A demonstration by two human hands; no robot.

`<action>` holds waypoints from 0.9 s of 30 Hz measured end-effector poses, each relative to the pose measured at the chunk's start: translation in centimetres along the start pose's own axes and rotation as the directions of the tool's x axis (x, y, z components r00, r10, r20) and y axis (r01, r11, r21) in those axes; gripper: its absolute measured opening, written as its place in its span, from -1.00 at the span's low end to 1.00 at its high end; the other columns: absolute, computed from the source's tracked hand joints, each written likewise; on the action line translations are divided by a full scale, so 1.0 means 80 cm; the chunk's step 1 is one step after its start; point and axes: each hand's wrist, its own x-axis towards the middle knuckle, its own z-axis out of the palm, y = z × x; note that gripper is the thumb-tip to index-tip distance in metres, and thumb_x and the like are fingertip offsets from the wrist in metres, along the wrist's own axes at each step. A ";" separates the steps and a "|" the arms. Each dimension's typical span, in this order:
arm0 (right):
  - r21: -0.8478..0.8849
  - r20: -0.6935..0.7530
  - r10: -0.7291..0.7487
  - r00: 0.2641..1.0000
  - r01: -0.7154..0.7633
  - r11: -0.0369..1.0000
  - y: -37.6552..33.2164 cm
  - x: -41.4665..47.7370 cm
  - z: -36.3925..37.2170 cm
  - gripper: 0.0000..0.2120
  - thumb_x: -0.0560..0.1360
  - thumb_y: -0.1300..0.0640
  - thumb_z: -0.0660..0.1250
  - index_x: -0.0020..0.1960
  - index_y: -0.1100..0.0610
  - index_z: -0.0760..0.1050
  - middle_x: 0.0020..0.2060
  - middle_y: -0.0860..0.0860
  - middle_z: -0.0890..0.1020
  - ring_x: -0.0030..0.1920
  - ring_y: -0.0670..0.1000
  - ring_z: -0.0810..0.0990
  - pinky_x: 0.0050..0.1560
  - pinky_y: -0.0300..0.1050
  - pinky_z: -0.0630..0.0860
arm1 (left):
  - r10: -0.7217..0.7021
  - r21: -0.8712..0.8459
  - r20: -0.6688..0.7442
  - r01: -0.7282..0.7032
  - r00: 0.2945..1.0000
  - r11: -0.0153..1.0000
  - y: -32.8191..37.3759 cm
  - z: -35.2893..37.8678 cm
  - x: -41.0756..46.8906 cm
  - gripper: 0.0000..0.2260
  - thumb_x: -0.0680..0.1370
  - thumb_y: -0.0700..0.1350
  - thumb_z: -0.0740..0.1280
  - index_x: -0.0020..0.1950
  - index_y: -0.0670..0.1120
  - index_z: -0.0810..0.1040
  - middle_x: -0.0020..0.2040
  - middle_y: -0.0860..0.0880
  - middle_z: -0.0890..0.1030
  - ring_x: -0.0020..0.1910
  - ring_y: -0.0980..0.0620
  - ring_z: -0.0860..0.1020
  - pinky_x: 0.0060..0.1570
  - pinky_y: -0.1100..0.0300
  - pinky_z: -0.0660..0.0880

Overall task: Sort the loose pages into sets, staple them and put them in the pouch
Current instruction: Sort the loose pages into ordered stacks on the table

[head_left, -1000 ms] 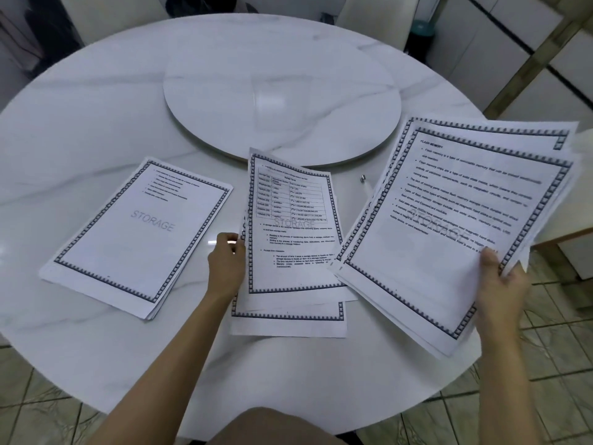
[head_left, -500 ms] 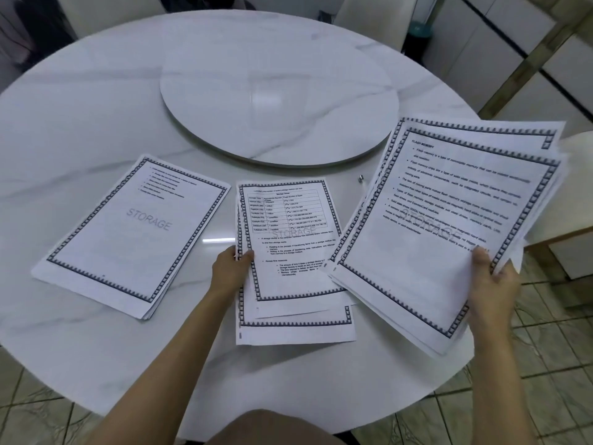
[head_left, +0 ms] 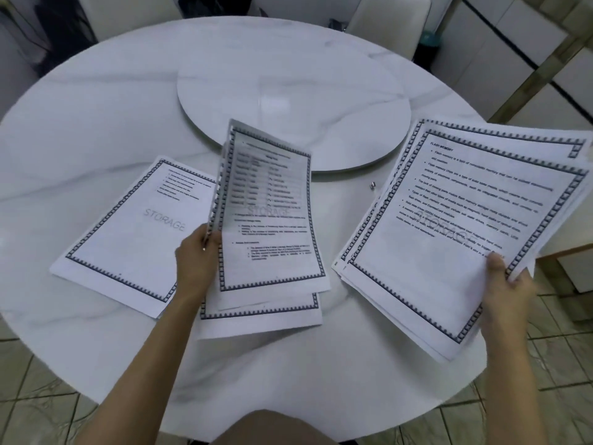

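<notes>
My left hand pinches the left edge of the middle pages, whose far end curls up off the table; the top sheet shows a table and a STORAGE watermark. A lower sheet of that pile lies flat beneath. To the left, a separate stack with a STORAGE cover page rests on the table. My right hand grips a thick fanned bundle of loose pages, topped by a FLASH MEMORY page, by its near right corner. No stapler or pouch is in view.
The round white marble table carries a raised turntable at its centre. A small metal object lies between the middle pages and the right bundle. Chairs stand behind the table; tiled floor shows near its front edge.
My left hand has lifted the left edge of the middle pages, so they tilt and curl upward. The right bundle stays held in much the same place.
</notes>
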 end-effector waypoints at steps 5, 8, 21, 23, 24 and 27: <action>0.058 0.046 0.037 0.998 -0.040 0.998 -0.013 -0.009 0.029 -0.68 0.58 0.08 0.21 0.28 0.20 0.41 0.10 0.02 0.53 0.09 -0.01 0.51 0.17 -0.13 0.43 | 0.015 -0.066 -0.181 -0.027 0.983 0.997 -0.006 -0.060 0.026 -0.81 0.59 -0.09 0.22 -0.17 -0.15 0.46 -0.24 -0.12 0.51 -0.19 0.00 0.43 -0.29 0.15 0.31; 0.087 0.141 0.080 0.987 -0.093 0.992 -0.010 -0.015 0.053 -0.69 0.52 -0.03 0.27 0.20 0.10 0.47 0.09 0.00 0.58 0.04 -0.09 0.59 0.06 -0.29 0.54 | 0.007 -0.179 -0.283 -0.060 0.959 0.982 -0.007 -0.097 0.042 -0.83 0.57 -0.07 0.23 -0.23 0.00 0.45 -0.25 -0.06 0.52 -0.15 0.03 0.44 -0.13 0.09 0.42; -0.295 0.459 0.292 0.839 -0.166 0.941 0.044 -0.059 0.135 -0.72 0.58 0.09 0.21 0.26 0.13 0.46 0.13 0.08 0.59 0.13 0.11 0.56 0.21 0.04 0.47 | 0.019 -0.298 -0.165 -0.068 0.986 0.952 -0.023 -0.131 0.049 -0.89 0.58 -0.09 0.25 -0.11 0.07 0.53 -0.15 0.08 0.59 -0.06 -0.01 0.54 0.07 -0.06 0.53; -0.367 0.453 0.300 0.840 -0.131 0.921 0.049 -0.065 0.137 -0.71 0.57 0.08 0.22 0.25 0.15 0.48 0.15 0.12 0.59 0.18 0.16 0.54 0.23 0.09 0.45 | 0.012 -0.279 -0.112 -0.043 0.994 0.959 -0.031 -0.125 0.048 -0.85 0.55 -0.05 0.26 -0.17 0.17 0.52 -0.15 0.06 0.60 -0.05 -0.03 0.55 0.08 -0.13 0.52; -0.401 0.440 0.301 0.846 -0.115 0.909 0.050 -0.067 0.137 -0.70 0.58 0.10 0.22 0.26 0.19 0.47 0.17 0.16 0.57 0.20 0.18 0.52 0.23 0.06 0.43 | 0.005 -0.268 -0.086 -0.028 0.996 0.963 -0.036 -0.122 0.047 -0.86 0.52 -0.01 0.25 -0.19 0.20 0.52 -0.14 0.03 0.61 -0.04 -0.04 0.57 0.08 -0.16 0.51; -0.482 0.391 0.288 0.874 -0.072 0.873 0.054 -0.071 0.138 -0.69 0.58 0.16 0.21 0.27 0.29 0.44 0.21 0.23 0.53 0.24 0.23 0.47 0.15 -0.05 0.37 | -0.038 -0.230 -0.006 0.036 0.999 0.972 -0.050 -0.112 0.045 -0.83 0.48 0.06 0.23 -0.25 0.30 0.52 -0.19 0.11 0.60 -0.04 -0.09 0.58 0.08 -0.17 0.51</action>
